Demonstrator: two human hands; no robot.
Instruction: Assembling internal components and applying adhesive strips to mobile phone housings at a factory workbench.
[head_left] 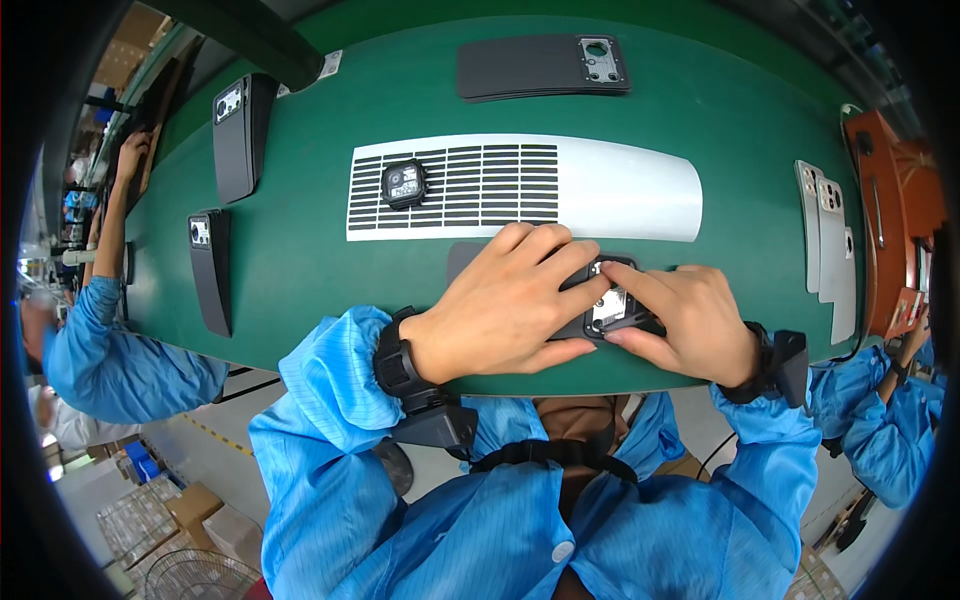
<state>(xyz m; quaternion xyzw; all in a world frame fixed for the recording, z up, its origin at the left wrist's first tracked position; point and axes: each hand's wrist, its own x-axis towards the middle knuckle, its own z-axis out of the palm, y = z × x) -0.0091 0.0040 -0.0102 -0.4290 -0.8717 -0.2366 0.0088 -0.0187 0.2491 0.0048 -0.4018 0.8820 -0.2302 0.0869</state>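
Note:
A dark phone back cover (465, 258) lies on the green table at the near edge, mostly hidden beneath my hands. My left hand (515, 295) spans it from above, fingers bent over its far side and thumb along the near side. At the cover's right end is a silvery camera plate (608, 308). My right hand (690, 310) grips that end, index fingertip pressing on the plate's far part and thumb at the near edge. Just beyond my hands lies a white sheet (630, 190) with rows of black strips. A black digital watch (404, 184) rests on its left part.
More dark covers lie stacked at the back (520, 70), far left (240, 140) and left (210, 270). Pale covers (830, 230) overlap on the right beside an orange-brown case (880, 220). A green post (250, 40) stands back left. Co-workers in blue sleeves (130, 340) sit either side.

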